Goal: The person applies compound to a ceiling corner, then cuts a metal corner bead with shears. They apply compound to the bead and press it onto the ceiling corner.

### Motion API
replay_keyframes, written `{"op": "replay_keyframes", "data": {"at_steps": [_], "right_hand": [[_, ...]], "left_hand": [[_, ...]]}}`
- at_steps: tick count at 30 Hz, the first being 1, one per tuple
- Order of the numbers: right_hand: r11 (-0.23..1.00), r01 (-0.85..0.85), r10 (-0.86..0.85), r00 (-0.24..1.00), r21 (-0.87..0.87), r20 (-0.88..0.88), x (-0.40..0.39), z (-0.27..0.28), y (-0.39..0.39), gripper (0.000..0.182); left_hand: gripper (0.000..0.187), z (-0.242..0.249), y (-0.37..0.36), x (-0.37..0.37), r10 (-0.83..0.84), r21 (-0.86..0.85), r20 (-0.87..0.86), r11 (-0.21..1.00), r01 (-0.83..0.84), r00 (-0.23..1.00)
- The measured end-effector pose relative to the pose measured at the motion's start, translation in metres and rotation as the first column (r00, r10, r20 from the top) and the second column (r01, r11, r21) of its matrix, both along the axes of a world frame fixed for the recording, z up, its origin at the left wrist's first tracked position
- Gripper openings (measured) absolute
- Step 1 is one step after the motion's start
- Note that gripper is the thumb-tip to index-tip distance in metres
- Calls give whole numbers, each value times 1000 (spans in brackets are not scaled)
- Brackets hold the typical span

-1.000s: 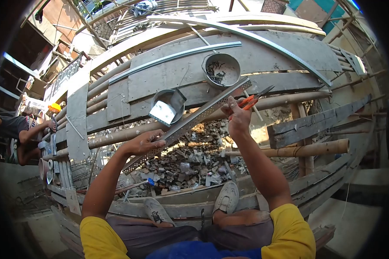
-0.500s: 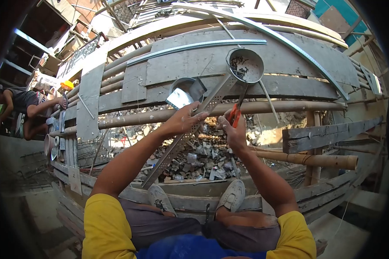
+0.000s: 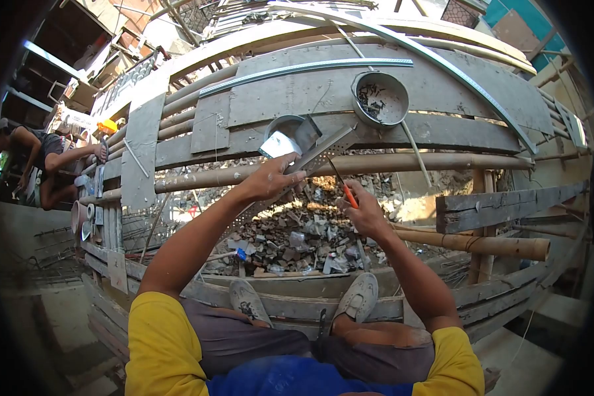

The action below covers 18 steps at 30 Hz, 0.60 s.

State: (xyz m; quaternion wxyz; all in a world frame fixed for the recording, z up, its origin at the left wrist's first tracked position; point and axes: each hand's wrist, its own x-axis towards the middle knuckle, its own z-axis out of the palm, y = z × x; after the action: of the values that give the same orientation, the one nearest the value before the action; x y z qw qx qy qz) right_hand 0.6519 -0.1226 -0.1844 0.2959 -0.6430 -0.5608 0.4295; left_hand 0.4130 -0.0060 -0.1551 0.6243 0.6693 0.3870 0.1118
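My left hand (image 3: 274, 177) is closed on a perforated metal angle strip (image 3: 327, 146), which slants up toward the planks and away from me. To its right, my right hand (image 3: 363, 210) is wrapped round an orange-handled tool (image 3: 351, 197) with a narrow dark blade. The blade tip points up and left, close beside the strip. Just beyond my left hand sits a round metal container (image 3: 285, 124) with a shiny flat piece and a grey plate in it. A round tin (image 3: 381, 99) holding small dark pieces stands on the planks farther right.
A bamboo pole (image 3: 435, 162) runs across in front of me, above rubble (image 3: 303, 231) in a gap. Long metal strips (image 3: 310, 70) lie on the boards (image 3: 284, 99). At the right are a thick plank (image 3: 508, 206) and bamboo. Another person (image 3: 43, 155) crouches at far left.
The strip's upper end has swung away from the round tin, down and left. My right hand has lowered with the orange-handled tool, its blade now nearer the strip.
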Motion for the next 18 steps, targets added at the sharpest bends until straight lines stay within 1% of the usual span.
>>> {"op": "replay_keyframes", "data": {"at_steps": [1,2,3,4,6,7,9,10,12,13,15,16,17,18], "right_hand": [[1000,-4,4,1000,12,2,1,0,0,39],[1000,-2,2,1000,11,3,1,0,2,39],[1000,-18,17,999,2,31,1,0,3,38],[999,-33,33,998,-9,58,2,0,3,38],[999,-34,32,997,21,67,2,-5,2,37],[998,-37,33,997,51,75,2,-7,2,37],[998,-43,40,996,38,81,2,-4,1,37],[998,-49,46,995,27,87,1,0,2,37],[997,-64,59,993,43,102,-1,5,1,37],[995,-79,71,990,58,118,-2,6,1,36],[994,-73,62,989,80,137,-2,-2,1,34],[992,-67,50,986,104,156,-2,-7,2,31],[992,-66,50,986,103,157,-1,-13,3,31],[989,-98,76,980,113,184,0,-15,4,27]], "left_hand": [[35,1,-2,1,-2,-2,1,1000,2,1000],[37,1,-4,2,1,2,-38,1000,-1,999],[38,3,-5,4,5,8,-77,1000,-4,997],[38,5,-5,6,3,7,-76,1000,-2,997],[41,8,-5,7,-18,84,-182,996,34,983],[41,8,-5,8,-19,84,-182,996,35,983],[44,10,-6,11,-6,156,-202,987,38,979],[44,12,-7,13,-5,156,-201,987,37,980],[46,15,-11,18,30,215,-159,977,5,987],[46,13,-13,20,30,215,-159,977,5,987],[50,9,-14,24,92,189,-200,980,-54,975],[50,9,-13,24,92,189,-200,981,-53,976],[49,9,-11,23,41,182,-208,983,-2,977],[49,12,-10,24,-10,176,-216,983,49,976]]}}
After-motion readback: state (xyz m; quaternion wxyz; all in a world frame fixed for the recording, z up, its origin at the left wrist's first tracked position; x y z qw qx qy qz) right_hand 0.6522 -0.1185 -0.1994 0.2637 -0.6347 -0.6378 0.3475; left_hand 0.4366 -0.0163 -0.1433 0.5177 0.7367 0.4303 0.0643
